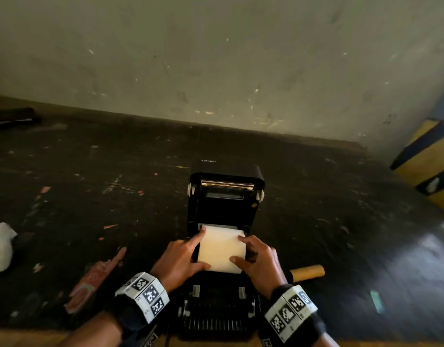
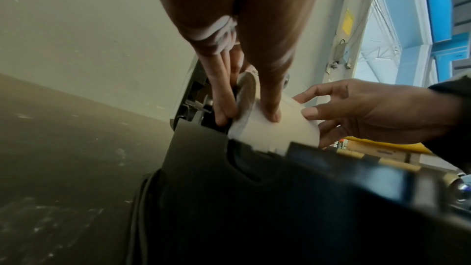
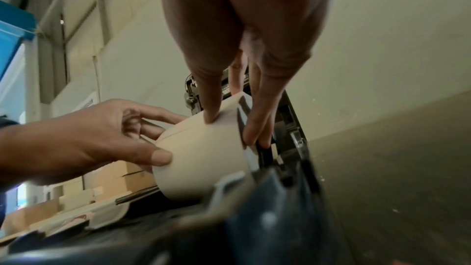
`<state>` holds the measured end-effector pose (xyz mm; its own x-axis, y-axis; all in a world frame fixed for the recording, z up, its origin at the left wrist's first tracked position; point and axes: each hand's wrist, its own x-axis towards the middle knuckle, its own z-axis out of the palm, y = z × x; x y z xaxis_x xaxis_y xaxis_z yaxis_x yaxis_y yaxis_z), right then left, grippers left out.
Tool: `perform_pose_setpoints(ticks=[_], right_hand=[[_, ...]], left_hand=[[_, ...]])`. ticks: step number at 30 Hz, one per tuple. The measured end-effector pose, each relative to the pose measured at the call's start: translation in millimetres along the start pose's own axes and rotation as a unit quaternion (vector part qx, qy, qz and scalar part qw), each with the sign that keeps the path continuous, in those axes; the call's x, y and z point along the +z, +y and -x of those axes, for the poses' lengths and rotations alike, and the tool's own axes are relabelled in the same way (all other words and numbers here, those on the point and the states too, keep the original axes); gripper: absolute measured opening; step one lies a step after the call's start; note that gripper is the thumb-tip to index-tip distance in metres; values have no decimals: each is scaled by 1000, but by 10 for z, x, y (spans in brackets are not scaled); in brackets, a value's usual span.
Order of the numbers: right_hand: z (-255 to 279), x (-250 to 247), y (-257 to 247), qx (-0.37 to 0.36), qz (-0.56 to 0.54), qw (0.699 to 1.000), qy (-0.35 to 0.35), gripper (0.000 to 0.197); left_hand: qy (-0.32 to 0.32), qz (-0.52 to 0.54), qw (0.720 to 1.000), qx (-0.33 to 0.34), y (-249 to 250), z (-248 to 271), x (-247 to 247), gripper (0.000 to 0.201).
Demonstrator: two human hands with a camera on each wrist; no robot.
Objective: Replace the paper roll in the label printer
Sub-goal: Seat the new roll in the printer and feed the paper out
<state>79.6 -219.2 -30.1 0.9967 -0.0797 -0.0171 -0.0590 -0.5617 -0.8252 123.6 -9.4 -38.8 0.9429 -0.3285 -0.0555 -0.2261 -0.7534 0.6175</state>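
A black label printer (image 1: 223, 306) stands on a dark, scuffed table with its lid (image 1: 226, 196) raised towards the wall. A white paper roll (image 1: 221, 249) sits low in the open bay, axis left to right. My left hand (image 1: 198, 249) grips its left end, thumb on the near face and index finger on top. My right hand (image 1: 238, 249) grips the right end the same way. In the left wrist view my left hand (image 2: 247, 116) has its fingers down beside the roll (image 2: 277, 130). In the right wrist view my right hand (image 3: 231, 128) clasps the roll (image 3: 203, 158).
An empty brown cardboard core (image 1: 308, 272) lies just right of the printer. A red wrapper strip (image 1: 96, 279) and a crumpled white bag (image 1: 0, 246) lie to the left. A yellow-and-black striped post (image 1: 426, 166) stands at the right, and a wall runs close behind the printer.
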Motion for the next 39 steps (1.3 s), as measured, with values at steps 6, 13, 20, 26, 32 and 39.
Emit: perform_pose_setpoints(ticks=[6, 13, 20, 26, 32, 39], right_hand=[[-16, -40, -5, -8, 18, 1000, -1, 51], [-33, -116, -2, -18, 52, 999, -1, 50], [6, -51, 15, -16, 70, 997, -14, 48], [83, -59, 60, -35, 101, 994, -8, 43], [183, 16, 163, -73, 161, 984, 26, 48], [301, 78, 239, -108, 190, 976, 26, 47]], left_hand=[[6, 17, 1000, -2, 15, 43, 6, 88], [-12, 22, 1000, 5, -10, 20, 73, 92], [-14, -82, 996, 33, 75, 54, 38, 84], [-32, -103, 991, 77, -21, 159, 24, 75], [1, -48, 995, 85, -8, 251, -22, 67], [66, -3, 994, 88, 18, 322, 117, 51]])
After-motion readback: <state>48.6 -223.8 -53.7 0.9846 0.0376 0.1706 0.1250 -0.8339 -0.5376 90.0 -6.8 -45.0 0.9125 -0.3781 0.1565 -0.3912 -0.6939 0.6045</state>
